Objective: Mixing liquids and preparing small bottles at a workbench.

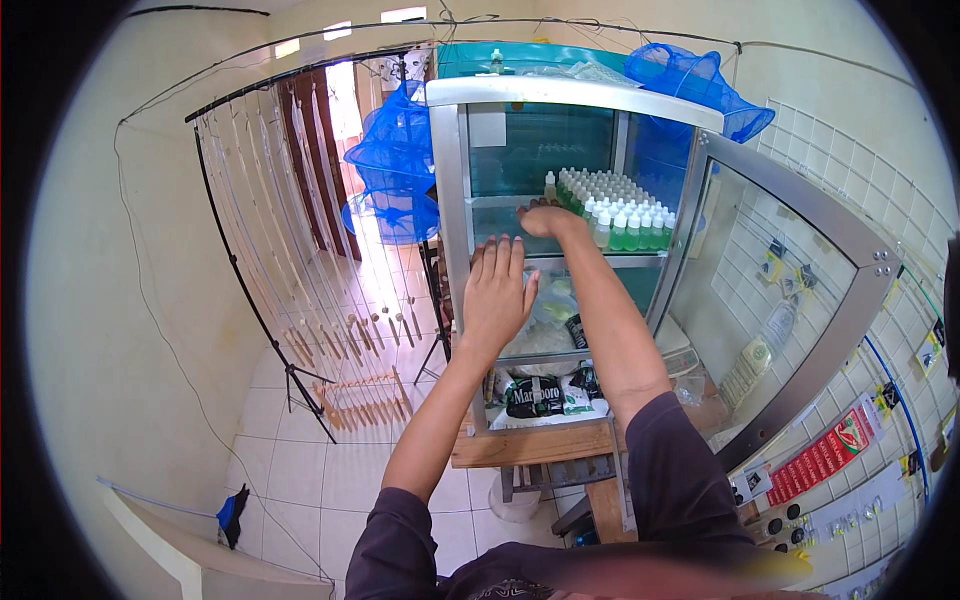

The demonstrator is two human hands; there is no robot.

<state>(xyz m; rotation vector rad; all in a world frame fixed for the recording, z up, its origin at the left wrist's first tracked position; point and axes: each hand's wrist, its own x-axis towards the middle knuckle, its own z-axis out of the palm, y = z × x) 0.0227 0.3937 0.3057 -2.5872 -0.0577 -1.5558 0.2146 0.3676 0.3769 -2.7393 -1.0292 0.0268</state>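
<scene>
A glass cabinet with a metal frame [447, 180] stands before me, its door swung to the right. My right hand [545, 220] reaches in over the upper shelf [490, 218], fingers partly spread and pointing left. Just beyond it stands a single small dropper bottle [549, 186], its lower part hidden by the hand. To the right, rows of white-capped dropper bottles [630, 232] with green liquid stand close together. My left hand [497, 300] is open, its fingers stretched up at the shelf's front edge, and nothing shows in it.
The glass door [780, 270] hangs open beside my right arm. Packages [535, 396] fill the bottom shelf. Blue netting [395, 165] hangs left of the cabinet, near a black stand [235, 260] with hanging strings. A wire grid [850, 170] carries goods on the right wall.
</scene>
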